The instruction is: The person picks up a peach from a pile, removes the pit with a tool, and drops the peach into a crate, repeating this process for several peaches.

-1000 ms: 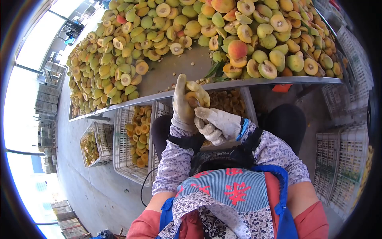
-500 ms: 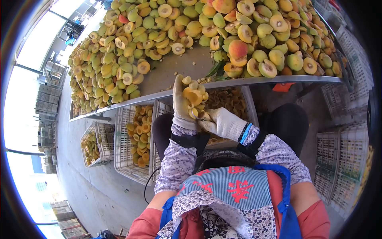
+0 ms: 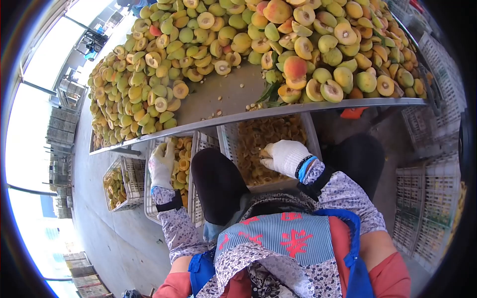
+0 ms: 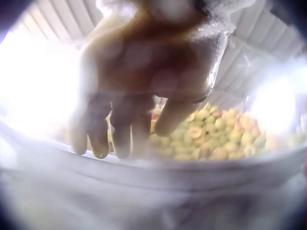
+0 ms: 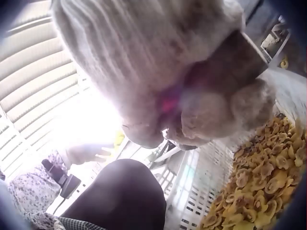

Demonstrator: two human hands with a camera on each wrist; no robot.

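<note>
My gloved left hand (image 3: 161,164) is over a white crate (image 3: 148,198) of hollowed yellow peach halves (image 3: 183,161). In the left wrist view its fingers (image 4: 122,136) hang down loosely and apart, with nothing between them. In my gloved right hand (image 3: 285,156) the fingers curl around what looks like a dark brown handle (image 5: 230,62); I cannot tell what tool it belongs to. This hand is above another crate (image 3: 312,134), filled with thin, browned fruit scraps (image 5: 264,182).
A metal-edged table (image 3: 213,121) in front carries a large heap of cut peaches (image 3: 149,74) and small pale pits (image 3: 242,85). My knee (image 3: 216,174) is between the two crates. A smaller crate (image 3: 131,179) stands at left; stacked crates (image 3: 422,208) stand at right.
My left hand held several peach halves beside the right hand; it has moved left and down to the crate and let them go. The right hand has stayed close to its place.
</note>
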